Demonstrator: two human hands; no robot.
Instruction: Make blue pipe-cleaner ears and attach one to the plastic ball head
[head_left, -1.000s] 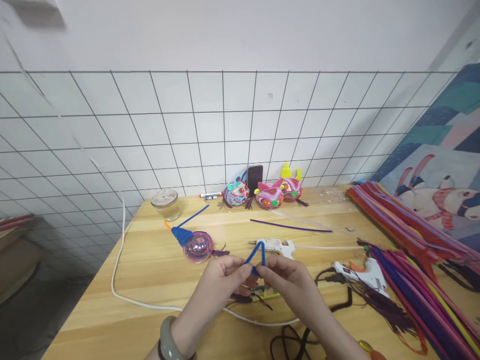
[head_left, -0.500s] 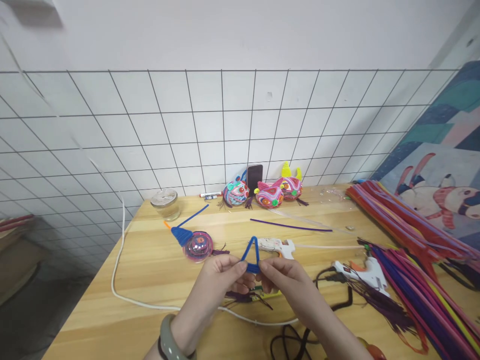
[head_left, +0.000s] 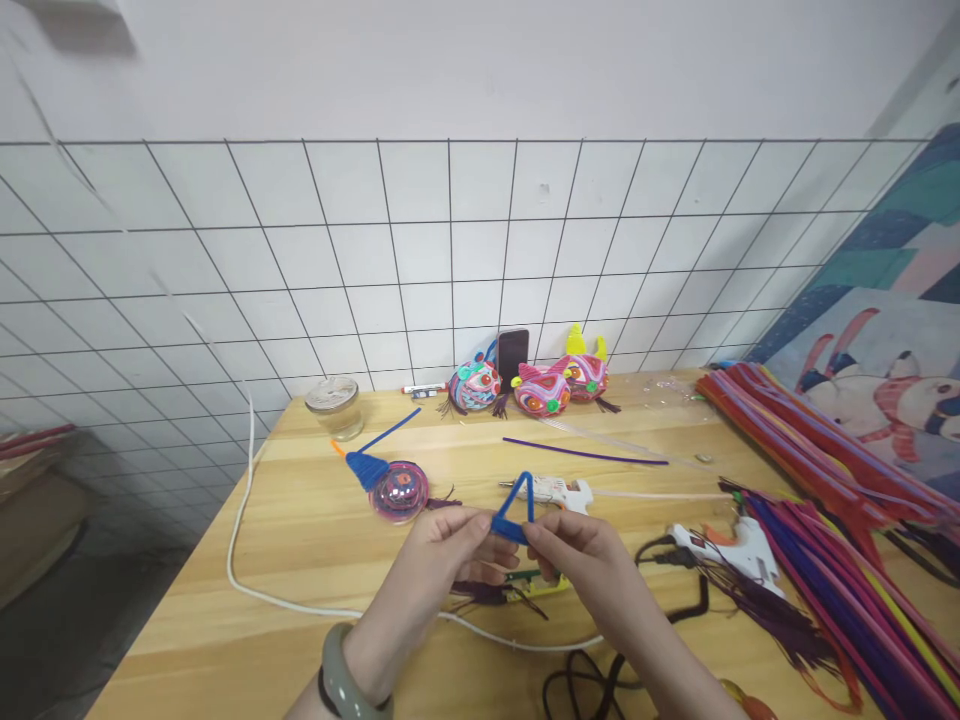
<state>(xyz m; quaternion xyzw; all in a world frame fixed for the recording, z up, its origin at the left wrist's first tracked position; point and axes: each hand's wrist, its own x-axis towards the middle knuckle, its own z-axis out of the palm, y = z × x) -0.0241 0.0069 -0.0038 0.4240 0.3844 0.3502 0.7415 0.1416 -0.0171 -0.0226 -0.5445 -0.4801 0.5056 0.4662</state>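
Evidently both hands, left hand (head_left: pixel 442 545) and right hand (head_left: pixel 574 550), are pinching the blue triangle (head_left: pixel 515 508) by its base corners above the table (head_left: pixel 300 540), a light, bendy, fuzzy wire likely best held at its bends.

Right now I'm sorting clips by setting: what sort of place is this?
Probably a hobby craft table: heaps of pipe cleaners, glue guns, and finished fish ornaments along the wire-grid wall.
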